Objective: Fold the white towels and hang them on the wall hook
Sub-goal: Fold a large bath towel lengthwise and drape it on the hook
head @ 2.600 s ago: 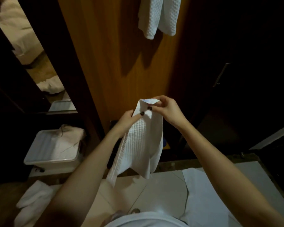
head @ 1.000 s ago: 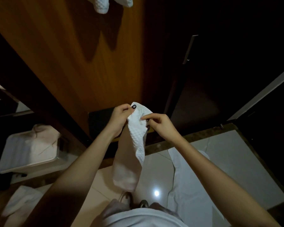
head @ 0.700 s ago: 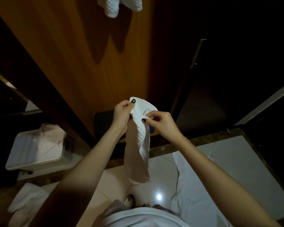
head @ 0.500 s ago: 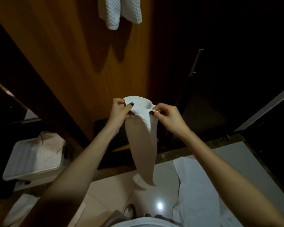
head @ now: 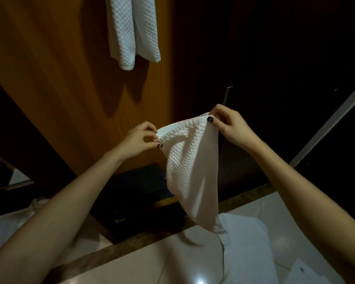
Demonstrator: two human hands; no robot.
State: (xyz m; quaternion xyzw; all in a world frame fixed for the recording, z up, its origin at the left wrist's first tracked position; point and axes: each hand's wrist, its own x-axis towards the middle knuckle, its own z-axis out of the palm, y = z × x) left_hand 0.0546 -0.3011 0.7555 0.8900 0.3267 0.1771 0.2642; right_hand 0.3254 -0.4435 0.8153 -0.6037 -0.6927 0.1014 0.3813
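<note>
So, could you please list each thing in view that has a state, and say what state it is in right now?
Held towel: off the floor, top edge spread between both hands, the rest hanging loose.
Left hand: pinching the towel's left corner.
Right hand: pinching the towel's right corner.
Hung towel: draped folded against the wooden panel; the hook itself is out of view.
White sheet: lying flat on the floor.
</note>
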